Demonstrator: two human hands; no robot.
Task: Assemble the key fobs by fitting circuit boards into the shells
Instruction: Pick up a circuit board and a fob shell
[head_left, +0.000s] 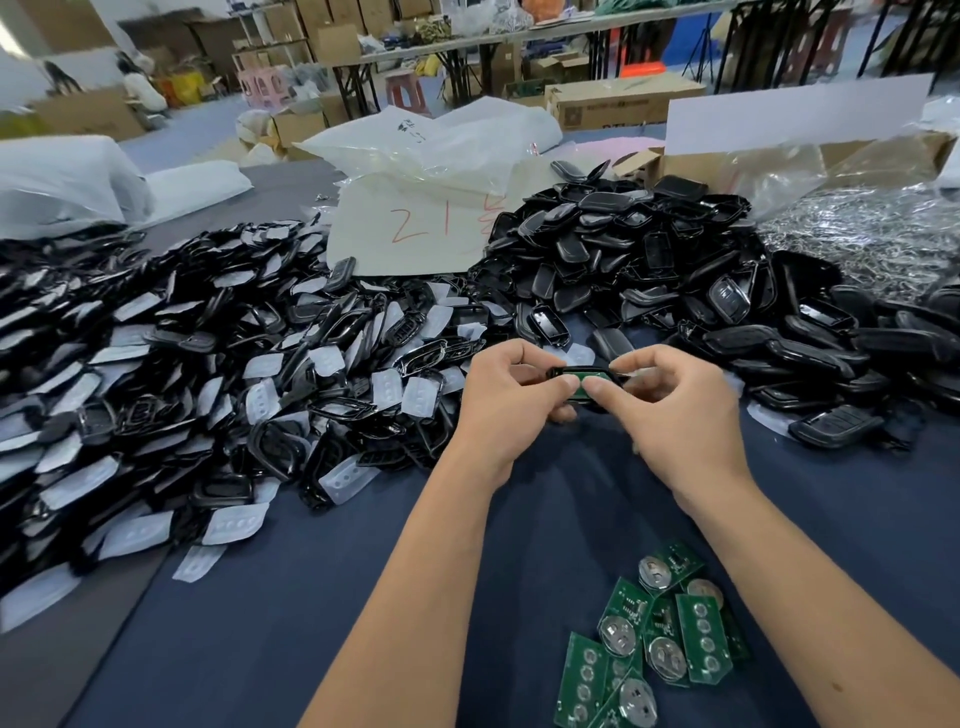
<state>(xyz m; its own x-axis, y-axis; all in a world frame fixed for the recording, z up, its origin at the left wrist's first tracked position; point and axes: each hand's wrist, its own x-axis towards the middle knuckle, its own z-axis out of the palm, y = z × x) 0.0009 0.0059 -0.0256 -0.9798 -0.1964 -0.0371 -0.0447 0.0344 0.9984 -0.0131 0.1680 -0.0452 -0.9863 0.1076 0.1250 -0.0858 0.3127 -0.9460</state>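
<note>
Seen from a head-worn camera looking down over a counter (322, 613) covered in dark blue cloth, two bare forearms reach forward to the middle of the scene. The left hand (506, 402) and the right hand (670, 400) meet there, both with fingers curled, and together they pinch a black key fob shell (558, 372) held above the cloth. A green circuit board (584, 375) lies in the open face of the shell, and both thumbs press down side by side on the board, their tips touching. Whether the board is fully seated cannot be told. Near the viewer, to the right of centre, a small loose heap of spare circuit boards (660, 634) lies on the cloth between the forearms and under the right arm; some show round silver battery holders, others rows of round contact pads. To the left a wide heap of black frames and translucent white button pads (208, 374) spreads from the near edge to the far side. Far right of the hands rises a tall heap of glossy black shell halves (649, 260). Between the two heaps, farther back, lies a pale bag with red handwriting (415, 228). At the far right sits a clear bag of small silvery metal parts (872, 234). Beyond the counter are cardboard boxes (613, 104), folding tables and plastic stools, blurred.
</note>
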